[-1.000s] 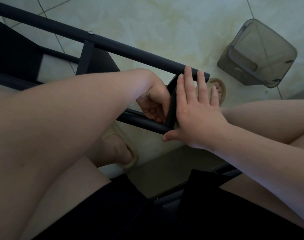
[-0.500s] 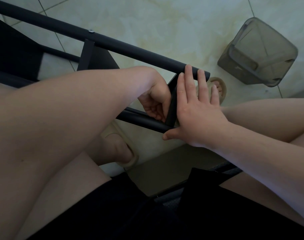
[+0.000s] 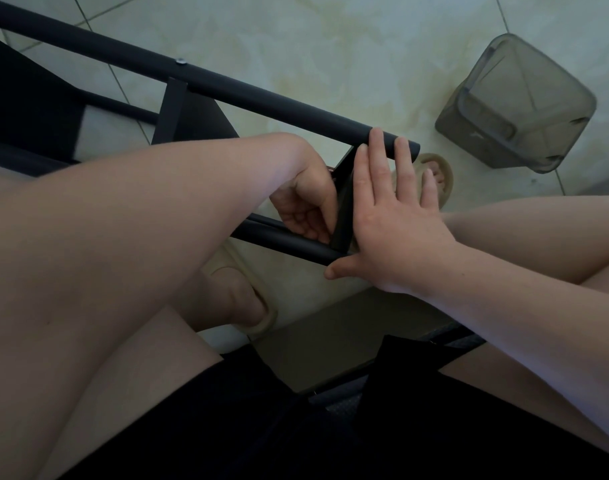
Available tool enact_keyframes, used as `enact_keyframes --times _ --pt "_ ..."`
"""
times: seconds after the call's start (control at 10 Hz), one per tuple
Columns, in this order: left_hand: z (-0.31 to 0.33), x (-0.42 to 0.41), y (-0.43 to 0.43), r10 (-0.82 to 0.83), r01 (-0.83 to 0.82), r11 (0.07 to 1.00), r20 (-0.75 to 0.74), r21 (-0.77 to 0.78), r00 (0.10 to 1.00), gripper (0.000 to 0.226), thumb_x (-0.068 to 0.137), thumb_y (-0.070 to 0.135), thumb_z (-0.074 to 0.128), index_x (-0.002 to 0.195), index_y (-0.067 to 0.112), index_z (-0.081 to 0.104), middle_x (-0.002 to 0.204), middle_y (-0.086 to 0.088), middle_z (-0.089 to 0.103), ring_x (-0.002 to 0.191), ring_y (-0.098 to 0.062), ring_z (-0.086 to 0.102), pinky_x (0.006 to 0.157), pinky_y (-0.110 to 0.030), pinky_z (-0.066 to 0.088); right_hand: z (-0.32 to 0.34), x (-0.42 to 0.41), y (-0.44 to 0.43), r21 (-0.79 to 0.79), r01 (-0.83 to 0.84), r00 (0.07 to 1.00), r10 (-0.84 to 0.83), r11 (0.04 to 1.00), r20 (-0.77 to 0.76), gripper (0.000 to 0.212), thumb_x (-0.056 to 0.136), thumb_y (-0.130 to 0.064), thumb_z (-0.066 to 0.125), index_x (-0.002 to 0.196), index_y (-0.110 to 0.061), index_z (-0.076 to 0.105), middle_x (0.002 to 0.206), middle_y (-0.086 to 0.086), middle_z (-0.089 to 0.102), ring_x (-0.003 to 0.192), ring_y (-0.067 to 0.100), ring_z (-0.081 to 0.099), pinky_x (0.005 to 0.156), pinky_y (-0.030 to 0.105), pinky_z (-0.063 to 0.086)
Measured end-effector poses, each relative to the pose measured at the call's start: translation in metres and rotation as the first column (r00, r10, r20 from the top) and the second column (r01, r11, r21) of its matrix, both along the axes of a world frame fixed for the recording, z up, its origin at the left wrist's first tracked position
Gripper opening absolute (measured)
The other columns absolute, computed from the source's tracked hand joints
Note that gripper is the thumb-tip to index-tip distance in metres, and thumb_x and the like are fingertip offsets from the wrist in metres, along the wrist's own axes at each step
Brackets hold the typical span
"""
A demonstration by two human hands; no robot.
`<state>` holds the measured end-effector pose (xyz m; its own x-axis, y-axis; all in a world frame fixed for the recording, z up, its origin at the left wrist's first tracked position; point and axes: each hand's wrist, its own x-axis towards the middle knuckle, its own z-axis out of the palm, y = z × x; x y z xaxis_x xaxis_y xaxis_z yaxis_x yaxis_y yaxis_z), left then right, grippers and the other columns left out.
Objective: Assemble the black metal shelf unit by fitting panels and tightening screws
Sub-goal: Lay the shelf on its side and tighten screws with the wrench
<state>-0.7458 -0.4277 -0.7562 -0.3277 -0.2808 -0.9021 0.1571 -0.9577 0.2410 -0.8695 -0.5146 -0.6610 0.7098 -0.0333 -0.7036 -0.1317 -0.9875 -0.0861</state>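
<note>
Right hand (image 3: 396,230) pressed flat, fingers straight, probably steadying the end panel (image 3: 344,209) between tubes (image 3: 261,95); left hand (image 3: 306,206) curled behind it, contents unclear.

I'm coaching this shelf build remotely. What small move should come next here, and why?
Probably the left hand should work the joint where the end panel meets the lower tube, likely tightening it. The right hand presses flat against the panel and upper tube, bracing them; the left fingers curl right at that joint, contents hidden.
</note>
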Motion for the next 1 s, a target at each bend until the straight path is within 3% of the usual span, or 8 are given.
enact_keyframes --times 0.1,0.3,0.5,0.7,0.8,0.9,1.0 --pt "-0.0004 -0.0007 -0.0028 -0.029 0.029 1.0 0.029 -0.005 0.999 0.011 0.093 0.007 0.059 0.09 0.01 0.068 0.076 -0.002 0.068 0.069 -0.011 0.06 0.065 -0.02 0.051 0.0 -0.0003 -0.0001 0.004 0.001 1.0 -0.001 1.0 0.003 0.153 0.064 -0.083 0.068 0.152 -0.004 -0.031 0.156 0.012 -0.045 0.147 0.04 -0.033 0.122 0.064 0.001" --pt "0.0014 -0.0009 -0.0056 -0.003 0.005 0.999 0.033 -0.047 0.999 0.013 0.092 0.0 0.058 0.097 0.008 0.068 0.08 -0.005 0.067 0.071 -0.012 0.062 0.061 -0.019 0.054 -0.0005 -0.0004 -0.0001 0.0 -0.003 1.0 0.003 1.0 -0.001 0.153 0.064 -0.083 0.067 0.152 -0.004 -0.031 0.156 0.012 -0.045 0.147 0.04 -0.034 0.122 0.064 0.001" --pt "0.004 -0.0026 -0.0045 0.04 -0.039 0.997 0.007 -0.074 0.999 0.025 0.091 -0.006 0.055 0.112 0.002 0.065 0.09 -0.009 0.066 0.077 -0.015 0.063 0.073 -0.024 0.054 -0.0004 -0.0001 -0.0012 -0.003 -0.006 1.0 0.006 1.0 0.0 0.152 0.065 -0.083 0.067 0.152 -0.004 -0.031 0.156 0.013 -0.045 0.147 0.04 -0.034 0.122 0.065 0.0" --pt "0.0041 -0.0045 -0.0009 0.089 -0.093 0.992 -0.042 -0.082 0.995 0.049 0.088 -0.01 0.053 0.137 -0.003 0.054 0.117 -0.017 0.061 0.102 -0.025 0.06 0.088 -0.031 0.052 -0.0014 -0.0007 -0.0003 0.0 -0.004 1.0 0.004 1.0 0.018 0.153 0.065 -0.082 0.069 0.152 -0.004 -0.029 0.157 0.012 -0.044 0.148 0.04 -0.033 0.121 0.065 -0.001" --pt "0.0028 -0.0009 -0.0002 0.025 -0.026 0.997 -0.014 -0.079 1.0 0.038 0.091 -0.001 0.058 0.129 0.001 0.062 0.107 -0.011 0.066 0.088 -0.018 0.063 0.081 -0.03 0.054 -0.0019 0.0 -0.0007 -0.001 -0.002 1.0 0.002 1.0 0.015 0.153 0.064 -0.082 0.068 0.152 -0.004 -0.03 0.156 0.012 -0.044 0.147 0.04 -0.033 0.121 0.065 -0.001" --pt "0.0031 0.0024 -0.0012 -0.055 0.055 0.998 0.007 -0.016 0.998 0.012 0.092 0.012 0.062 0.099 0.011 0.071 0.085 -0.001 0.069 0.076 -0.012 0.061 0.074 -0.026 0.05 -0.0024 -0.0003 -0.0009 -0.005 -0.008 1.0 0.008 1.0 0.015 0.153 0.064 -0.083 0.067 0.152 -0.004 -0.03 0.156 0.013 -0.045 0.147 0.04 -0.034 0.122 0.065 0.0" --pt "0.0028 0.0027 -0.0034 -0.078 0.078 0.997 0.022 0.021 0.997 0.009 0.091 0.012 0.062 0.087 0.013 0.07 0.074 0.001 0.07 0.066 -0.01 0.061 0.064 -0.021 0.049 -0.0024 -0.001 -0.0007 -0.002 -0.01 1.0 0.01 1.0 0.015 0.153 0.064 -0.083 0.067 0.152 -0.004 -0.03 0.156 0.012 -0.045 0.147 0.04 -0.033 0.122 0.065 0.001"
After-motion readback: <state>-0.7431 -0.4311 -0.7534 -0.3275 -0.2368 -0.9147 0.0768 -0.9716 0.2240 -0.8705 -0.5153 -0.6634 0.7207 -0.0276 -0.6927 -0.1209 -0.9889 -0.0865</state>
